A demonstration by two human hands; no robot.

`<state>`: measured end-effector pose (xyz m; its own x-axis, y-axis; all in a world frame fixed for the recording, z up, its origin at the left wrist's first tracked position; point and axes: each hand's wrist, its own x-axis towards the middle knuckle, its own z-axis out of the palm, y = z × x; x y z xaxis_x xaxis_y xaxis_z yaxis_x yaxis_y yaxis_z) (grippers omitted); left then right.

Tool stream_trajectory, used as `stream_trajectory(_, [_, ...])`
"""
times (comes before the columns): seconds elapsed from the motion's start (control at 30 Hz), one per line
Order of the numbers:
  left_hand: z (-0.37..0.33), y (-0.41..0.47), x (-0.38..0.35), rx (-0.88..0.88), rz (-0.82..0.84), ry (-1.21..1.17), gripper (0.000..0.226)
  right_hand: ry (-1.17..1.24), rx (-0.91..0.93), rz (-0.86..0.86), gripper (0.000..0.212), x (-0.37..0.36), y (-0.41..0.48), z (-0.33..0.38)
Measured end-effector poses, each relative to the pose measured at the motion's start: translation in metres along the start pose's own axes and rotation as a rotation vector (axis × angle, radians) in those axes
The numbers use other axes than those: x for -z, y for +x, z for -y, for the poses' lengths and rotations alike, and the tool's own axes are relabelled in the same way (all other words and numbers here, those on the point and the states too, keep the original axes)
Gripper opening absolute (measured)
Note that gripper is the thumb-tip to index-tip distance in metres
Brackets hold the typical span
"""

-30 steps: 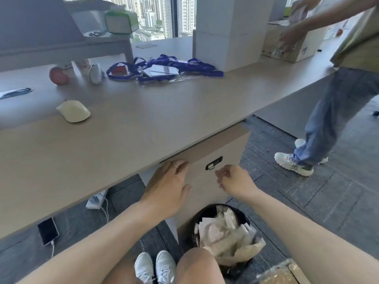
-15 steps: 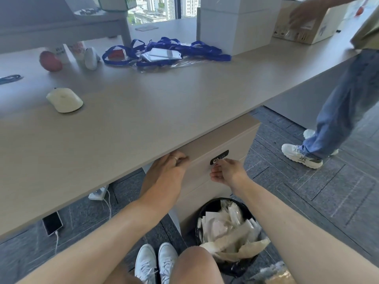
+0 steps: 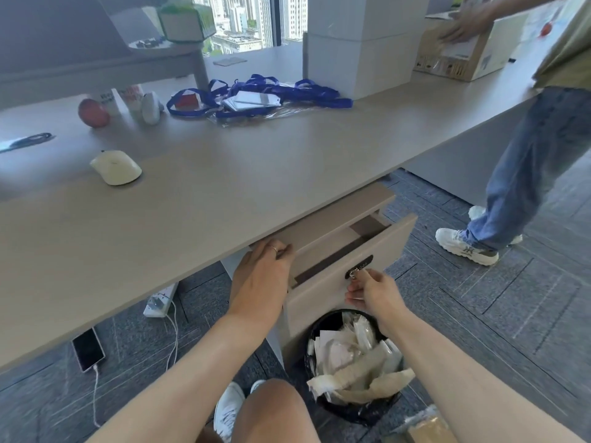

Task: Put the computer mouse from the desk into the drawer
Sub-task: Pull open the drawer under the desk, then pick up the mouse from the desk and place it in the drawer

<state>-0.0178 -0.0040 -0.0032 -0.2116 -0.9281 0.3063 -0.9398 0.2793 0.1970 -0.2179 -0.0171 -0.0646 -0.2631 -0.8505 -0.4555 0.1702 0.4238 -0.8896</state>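
One computer mouse (image 3: 115, 167), cream-coloured, is seen lying on the desk (image 3: 224, 187) toward its left side, back from the near edge and well apart from both hands. One drawer (image 3: 351, 251) is seen under the near edge of the desk, pulled partly out, with its inside showing as a dark gap behind the front panel. The left hand (image 3: 260, 279) is laid over the top left corner of the drawer front, fingers curled over the upper edge and gripping it; one ring is seen on a finger. The right hand (image 3: 372, 290) is held at the one dark lock plate (image 3: 358, 266) on the drawer front, fingertips pinched on what looks like a small metal key there.

Toward the far edge of the desk are seen one tangle of blue lanyards (image 3: 256, 94) with badge cards, one red apple (image 3: 93, 112), and one tall white block (image 3: 361, 43). One cardboard box (image 3: 460, 55) is at the far right corner, touched by a second person's hand. On the floor, one black bin (image 3: 355, 366) full of paper wrappers is placed just below the drawer, and one phone (image 3: 88, 349) on a white cable is seen under the desk at the left.
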Motion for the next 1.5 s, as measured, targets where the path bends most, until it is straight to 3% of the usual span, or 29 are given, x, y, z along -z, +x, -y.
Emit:
stream_trajectory(0.6, [-0.002, -0.004, -0.005, 0.000, 0.002, 0.042, 0.066, -0.011, 0.006, -0.093, 0.026, 0.089, -0.080, -0.036])
stream_trajectory(0.93, [0.001, -0.005, -0.006, -0.010, -0.014, 0.034, 0.067, -0.024, 0.029, -0.098, 0.025, 0.101, -0.090, -0.045])
stream_trajectory(1.13, [-0.001, -0.006, -0.005, 0.028, -0.025, -0.034, 0.052, -0.038, 0.033, -0.116, 0.025, 0.102, -0.087, -0.047])
stream_trajectory(1.33, [0.001, -0.005, -0.007, 0.014, -0.020, -0.013, 0.057, -0.048, 0.032, -0.117, 0.025, 0.102, -0.089, -0.047])
stream_trajectory(1.43, [0.002, -0.001, -0.004, -0.009, 0.056, 0.052, 0.064, -0.082, 0.012, -0.110, 0.025, 0.105, -0.091, -0.046])
stream_trajectory(1.5, [-0.001, 0.001, 0.000, -0.015, 0.228, 0.077, 0.072, -0.162, -0.047, -0.080, 0.029, 0.109, -0.097, -0.044])
